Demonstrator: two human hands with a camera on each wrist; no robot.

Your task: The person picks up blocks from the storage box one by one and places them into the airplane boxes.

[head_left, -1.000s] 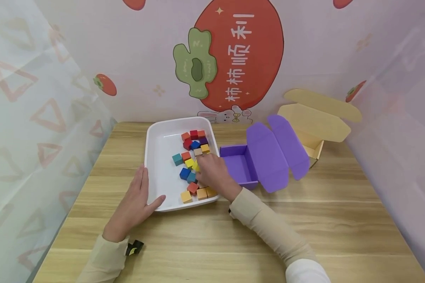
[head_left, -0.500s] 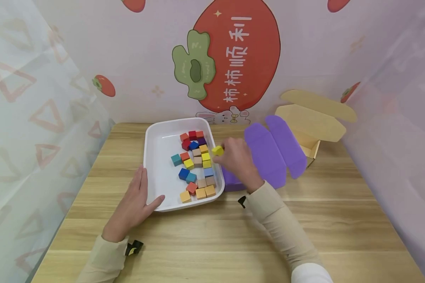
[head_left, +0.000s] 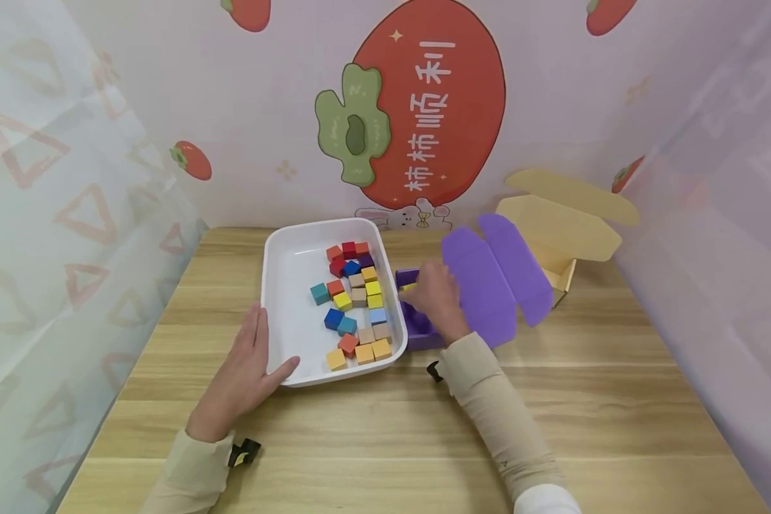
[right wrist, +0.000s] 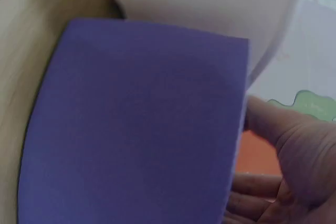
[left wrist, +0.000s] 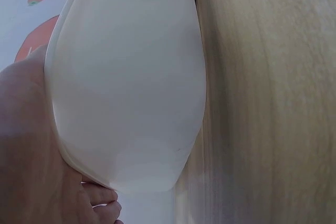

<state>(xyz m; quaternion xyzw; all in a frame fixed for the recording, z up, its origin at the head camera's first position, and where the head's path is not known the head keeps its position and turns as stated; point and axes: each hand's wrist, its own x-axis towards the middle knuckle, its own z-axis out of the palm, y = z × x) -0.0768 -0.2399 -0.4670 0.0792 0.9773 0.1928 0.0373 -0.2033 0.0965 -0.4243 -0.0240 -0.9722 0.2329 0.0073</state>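
My right hand is over the open purple box, its fingers down inside. It pinches a yellow block, of which only a sliver shows at the thumb. In the right wrist view the box's side wall hides the fingertips. My left hand lies with straight fingers along the left rim of the white tray, thumb over the near corner. Coloured blocks fill the tray's right half, among them a teal block, a dark blue block and a light blue block.
The purple box stands close against the tray's right side, its lid folded out to the right. Behind it is an open tan cardboard box. A printed backdrop rises at the wooden table's far edge.
My right hand has taken a yellow block from the tray, carried it right over the rim and lowered it into the purple box. My left hand has stayed at the tray.
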